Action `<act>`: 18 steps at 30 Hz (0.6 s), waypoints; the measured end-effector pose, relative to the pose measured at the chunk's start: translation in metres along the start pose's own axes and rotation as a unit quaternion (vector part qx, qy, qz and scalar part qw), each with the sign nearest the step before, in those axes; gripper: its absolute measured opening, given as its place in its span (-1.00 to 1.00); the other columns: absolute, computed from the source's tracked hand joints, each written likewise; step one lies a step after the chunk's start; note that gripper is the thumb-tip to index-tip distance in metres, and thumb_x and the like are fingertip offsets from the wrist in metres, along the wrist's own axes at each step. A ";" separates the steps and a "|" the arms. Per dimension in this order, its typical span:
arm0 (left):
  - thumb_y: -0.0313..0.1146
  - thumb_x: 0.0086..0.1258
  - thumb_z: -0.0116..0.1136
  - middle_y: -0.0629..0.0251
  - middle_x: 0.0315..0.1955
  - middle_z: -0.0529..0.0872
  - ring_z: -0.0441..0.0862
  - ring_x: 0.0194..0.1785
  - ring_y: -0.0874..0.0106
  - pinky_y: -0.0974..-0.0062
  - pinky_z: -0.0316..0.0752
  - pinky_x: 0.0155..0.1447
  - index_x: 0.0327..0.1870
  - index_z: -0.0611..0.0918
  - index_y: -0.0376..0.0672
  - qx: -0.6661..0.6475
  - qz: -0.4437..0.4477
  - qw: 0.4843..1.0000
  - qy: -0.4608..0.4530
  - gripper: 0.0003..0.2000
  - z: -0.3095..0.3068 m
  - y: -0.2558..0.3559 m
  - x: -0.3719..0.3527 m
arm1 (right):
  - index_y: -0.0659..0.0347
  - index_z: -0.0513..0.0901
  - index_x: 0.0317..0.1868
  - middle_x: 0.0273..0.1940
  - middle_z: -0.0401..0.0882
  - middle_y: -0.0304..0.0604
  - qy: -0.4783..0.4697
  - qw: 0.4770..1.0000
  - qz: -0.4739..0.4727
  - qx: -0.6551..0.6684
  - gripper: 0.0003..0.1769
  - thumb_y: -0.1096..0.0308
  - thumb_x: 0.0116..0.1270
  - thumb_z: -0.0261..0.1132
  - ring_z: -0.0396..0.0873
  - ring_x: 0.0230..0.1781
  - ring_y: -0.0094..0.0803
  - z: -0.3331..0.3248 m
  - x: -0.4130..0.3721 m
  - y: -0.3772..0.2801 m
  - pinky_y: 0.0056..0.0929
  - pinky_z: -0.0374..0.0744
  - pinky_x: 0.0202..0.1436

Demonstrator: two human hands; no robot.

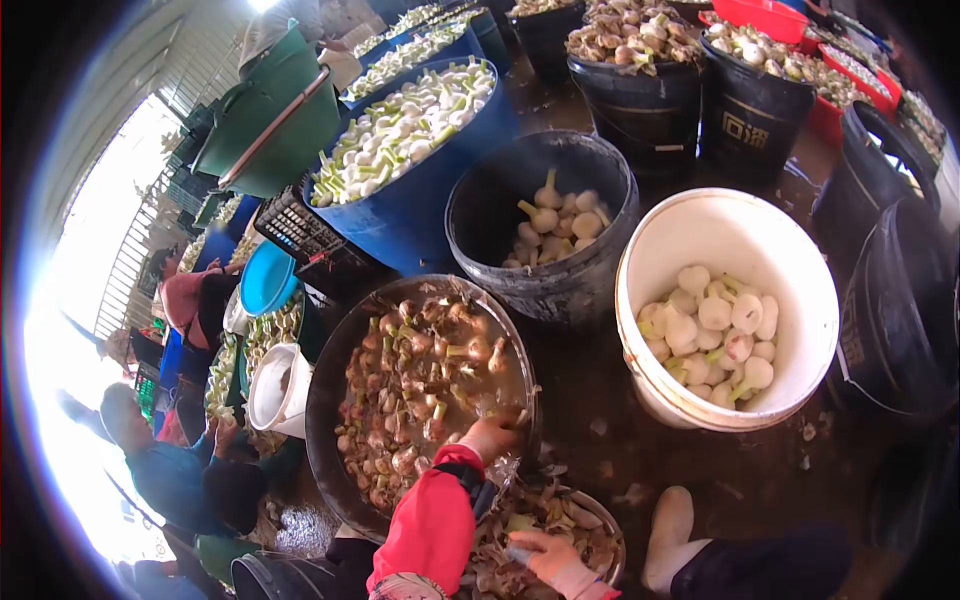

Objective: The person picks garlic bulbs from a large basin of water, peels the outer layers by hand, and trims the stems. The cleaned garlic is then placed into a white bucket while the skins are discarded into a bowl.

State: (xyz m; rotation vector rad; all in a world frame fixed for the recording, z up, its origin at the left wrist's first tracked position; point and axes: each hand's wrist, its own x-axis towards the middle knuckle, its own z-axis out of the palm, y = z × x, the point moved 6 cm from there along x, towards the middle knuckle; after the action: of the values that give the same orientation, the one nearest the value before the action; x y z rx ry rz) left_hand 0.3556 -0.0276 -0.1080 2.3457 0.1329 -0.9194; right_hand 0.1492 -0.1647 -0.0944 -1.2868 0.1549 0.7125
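My left hand (490, 437), below a red sleeve, reaches over the near right edge of a wide dark tub (322, 455). Its fingertips are hidden among the garlic and muddy water. Unpeeled garlic bulbs (400, 400) with short stems fill much of that tub. Lower down, my right hand (553, 562) is closed over a bowl (612, 535) heaped with peelings (530, 505). A blurred greyish shape shows at its fingers, and I cannot tell what it is. Right of the tub stands a white bucket (640, 375) holding peeled bulbs (715, 325).
A black bucket (610, 250) with peeled garlic stands behind the white one. Large blue tubs (400, 225) of garlic stand at the upper left; more dark buckets (640, 110) line the back. People (180, 470) work at left. A boot (670, 540) rests on the wet floor.
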 end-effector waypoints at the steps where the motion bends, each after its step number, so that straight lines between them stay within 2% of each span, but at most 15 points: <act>1: -0.26 0.17 0.27 0.11 -0.11 0.66 0.62 -0.09 0.36 0.46 0.48 0.07 0.19 0.44 -0.35 -0.179 -0.025 0.983 -0.039 -0.43 0.001 -0.001 -0.014 | 0.15 0.64 0.03 -0.18 0.70 -0.20 0.016 0.998 0.027 0.046 -0.63 0.49 0.17 0.23 0.62 -0.21 -0.46 -0.003 0.008 0.017 -0.54 0.53 -0.07; 2: -0.39 0.16 0.27 0.20 -0.11 0.64 0.58 -0.09 0.46 0.52 0.47 0.05 0.24 0.39 -0.38 -0.352 -0.047 0.932 -0.072 -0.41 0.002 0.005 -0.031 | 0.19 0.65 0.01 -0.19 0.69 -0.24 0.031 0.994 0.051 0.089 -0.65 0.51 0.17 0.25 0.60 -0.24 -0.52 -0.005 0.008 0.016 -0.57 0.54 -0.07; 4: -0.52 0.13 0.26 0.37 -0.03 0.57 0.49 -0.04 0.58 0.60 0.42 0.08 0.29 0.35 -0.34 -0.341 0.083 0.935 -0.056 -0.37 -0.007 0.036 -0.082 | 0.26 0.65 -0.02 -0.18 0.68 -0.26 0.093 0.990 -0.005 0.105 -0.68 0.56 0.18 0.25 0.58 -0.26 -0.55 -0.020 -0.003 -0.019 -0.60 0.54 -0.07; 5: -0.55 0.09 0.27 0.37 0.06 0.52 0.45 0.02 0.58 0.61 0.37 0.13 0.30 0.34 -0.35 -0.377 0.081 0.920 -0.064 -0.34 -0.004 0.044 -0.110 | 0.33 0.65 -0.06 -0.17 0.67 -0.26 0.115 0.981 0.010 0.154 -0.72 0.62 0.19 0.23 0.59 -0.21 -0.52 -0.024 -0.008 -0.036 -0.58 0.54 -0.02; 6: -0.50 0.10 0.32 0.32 0.08 0.52 0.45 0.08 0.54 0.58 0.34 0.19 0.31 0.33 -0.35 -0.392 0.111 0.911 -0.059 -0.32 0.004 0.043 -0.133 | 0.35 0.60 0.03 -0.10 0.65 -0.21 0.118 0.961 -0.050 0.243 -0.64 0.66 0.20 0.19 0.59 -0.11 -0.50 -0.024 0.005 -0.004 -0.58 0.52 0.03; 8: -0.43 0.11 0.37 0.27 0.12 0.51 0.43 0.15 0.49 0.55 0.30 0.25 0.32 0.33 -0.35 -0.344 0.108 0.933 -0.008 -0.29 0.016 0.050 -0.177 | 0.37 0.51 0.16 0.01 0.62 -0.16 0.133 0.951 -0.077 0.270 -0.54 0.71 0.22 0.09 0.57 0.00 -0.47 -0.024 -0.011 -0.050 -0.56 0.50 0.08; 9: -0.36 0.10 0.42 0.22 0.16 0.50 0.41 0.19 0.46 0.53 0.27 0.29 0.32 0.34 -0.36 -0.304 0.088 0.948 0.026 -0.27 0.028 0.038 -0.193 | 0.37 0.51 0.16 0.01 0.62 -0.16 0.134 0.951 -0.074 0.268 -0.54 0.71 0.22 0.09 0.57 0.00 -0.47 -0.023 -0.015 -0.055 -0.56 0.50 0.08; 10: -0.42 0.07 0.43 0.32 0.06 0.54 0.47 0.06 0.54 0.57 0.37 0.16 0.27 0.41 -0.34 -0.291 0.099 0.949 0.073 -0.32 0.040 0.034 -0.208 | 0.37 0.47 0.21 0.04 0.60 -0.14 0.115 0.955 -0.096 0.257 -0.50 0.71 0.22 0.08 0.56 0.02 -0.47 -0.021 -0.019 -0.061 -0.56 0.50 0.09; 12: -0.39 0.02 0.45 0.22 0.03 0.57 0.53 0.05 0.45 0.54 0.40 0.15 0.21 0.48 -0.32 -0.117 0.120 0.970 0.174 -0.35 0.052 0.039 -0.232 | 0.37 0.43 0.25 0.08 0.58 -0.12 0.093 0.957 -0.122 0.247 -0.46 0.72 0.21 0.07 0.55 0.05 -0.47 -0.016 -0.031 -0.063 -0.56 0.49 0.10; 13: -0.36 -0.01 0.47 0.15 -0.06 0.60 0.57 0.00 0.36 0.50 0.43 0.11 0.14 0.55 -0.29 -0.101 0.124 0.962 0.221 -0.39 0.058 0.043 -0.242 | 0.37 0.41 0.27 0.11 0.56 -0.12 0.074 0.968 -0.089 0.222 -0.47 0.66 0.24 0.12 0.54 0.06 -0.47 -0.012 -0.033 -0.059 -0.57 0.49 0.10; 14: -0.36 -0.01 0.47 0.15 -0.06 0.60 0.57 0.00 0.36 0.50 0.43 0.11 0.14 0.55 -0.29 -0.100 0.127 0.961 0.225 -0.39 0.069 0.047 -0.249 | 0.37 0.39 0.28 0.15 0.53 -0.13 0.053 0.977 -0.058 0.197 -0.47 0.61 0.26 0.17 0.54 0.08 -0.47 -0.007 -0.035 -0.055 -0.58 0.49 0.11; 16: -0.35 -0.04 0.47 0.17 -0.15 0.60 0.58 -0.06 0.32 0.47 0.47 0.03 0.12 0.57 -0.24 0.000 0.103 0.938 0.331 -0.40 0.076 0.054 -0.265 | 0.34 0.43 0.26 0.11 0.56 -0.13 0.064 0.982 -0.068 0.166 -0.47 0.61 0.23 0.18 0.54 0.05 -0.47 -0.004 -0.042 -0.057 -0.58 0.49 0.10; 18: -0.31 -0.03 0.45 0.15 -0.19 0.60 0.60 -0.12 0.29 0.45 0.50 -0.03 0.08 0.60 -0.22 0.028 0.092 0.927 0.363 -0.44 0.085 0.062 -0.273 | 0.32 0.47 0.22 0.07 0.59 -0.11 0.096 0.988 -0.109 0.052 -0.49 0.64 0.21 0.16 0.55 0.02 -0.45 -0.004 -0.050 -0.067 -0.55 0.49 0.10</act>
State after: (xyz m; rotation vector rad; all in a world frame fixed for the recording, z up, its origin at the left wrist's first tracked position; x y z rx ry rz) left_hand 0.1187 -0.0934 0.0504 2.5849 0.1771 0.0712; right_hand 0.1486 -0.1950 -0.0160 -1.2482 0.2012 0.3876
